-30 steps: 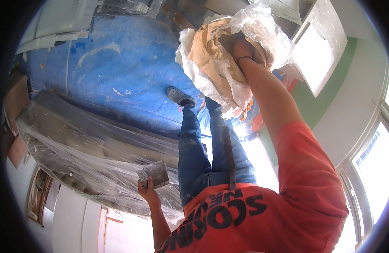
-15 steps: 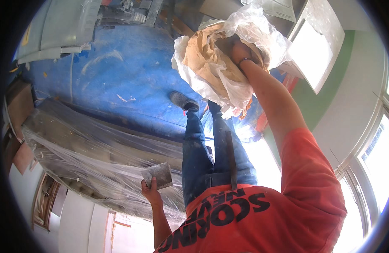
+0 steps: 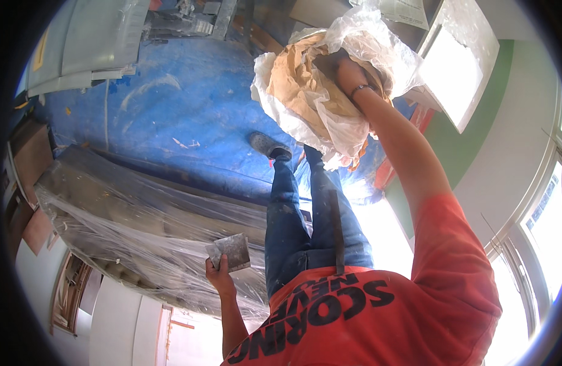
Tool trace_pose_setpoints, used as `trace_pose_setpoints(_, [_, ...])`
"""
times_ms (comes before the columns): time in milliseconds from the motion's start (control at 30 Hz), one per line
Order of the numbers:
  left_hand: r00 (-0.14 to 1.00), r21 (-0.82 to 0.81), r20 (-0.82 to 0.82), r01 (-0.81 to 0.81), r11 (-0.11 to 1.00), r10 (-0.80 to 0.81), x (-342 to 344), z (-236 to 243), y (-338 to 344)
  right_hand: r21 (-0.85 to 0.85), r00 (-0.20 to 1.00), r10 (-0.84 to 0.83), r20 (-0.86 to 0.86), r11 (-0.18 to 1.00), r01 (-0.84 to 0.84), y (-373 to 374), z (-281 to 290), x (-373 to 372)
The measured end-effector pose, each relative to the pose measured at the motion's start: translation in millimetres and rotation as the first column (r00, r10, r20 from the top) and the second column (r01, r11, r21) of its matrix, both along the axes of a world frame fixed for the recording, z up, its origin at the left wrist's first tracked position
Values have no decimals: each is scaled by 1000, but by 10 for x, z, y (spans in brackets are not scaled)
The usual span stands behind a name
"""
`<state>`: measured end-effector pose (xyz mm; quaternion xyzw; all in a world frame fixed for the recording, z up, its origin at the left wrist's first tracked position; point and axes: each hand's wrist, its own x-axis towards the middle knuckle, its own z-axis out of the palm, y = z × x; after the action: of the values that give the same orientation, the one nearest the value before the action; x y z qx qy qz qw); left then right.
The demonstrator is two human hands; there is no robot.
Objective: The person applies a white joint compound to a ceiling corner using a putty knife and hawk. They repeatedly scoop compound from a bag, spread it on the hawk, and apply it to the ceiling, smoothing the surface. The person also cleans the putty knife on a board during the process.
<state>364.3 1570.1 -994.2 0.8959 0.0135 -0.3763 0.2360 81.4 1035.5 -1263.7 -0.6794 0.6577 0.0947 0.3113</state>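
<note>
Gripping a flat grey plate (image 3: 233, 252) below and left of the frame's centre, the left hand (image 3: 220, 277) sits well apart from the right hand (image 3: 352, 75), which is inside a paper-lined plastic bag (image 3: 298, 80) at upper centre, its hidden grip impossible to tell.

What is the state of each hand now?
Left hand: closed, holding a flat grey plate.
Right hand: inside the paper-and-plastic bag; its grip cannot be told.
</note>
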Motion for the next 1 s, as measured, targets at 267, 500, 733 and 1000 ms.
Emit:
trace_pose_setpoints(267, [999, -32, 17, 49, 998, -48, 61, 22, -103, -194, 973, 14, 232, 980, 32, 178, 501, -98])
trace_pose_setpoints(500, [1000, -115, -25, 10, 993, -13, 193, 3, -46, -235, 975, -23, 221, 969, 76, 211, 679, -186])
trace_pose_setpoints(733, [998, -135, 30, 64, 989, -61, 365, 36, 27, -200, 929, -155, 337, 952, 231, 301, 1214, -65])
trace_pose_setpoints(1000, [999, -234, 32, 49, 971, -43, 512, 21, -48, -348, 721, 317, 615, 931, -112, 704, 2376, 1229])
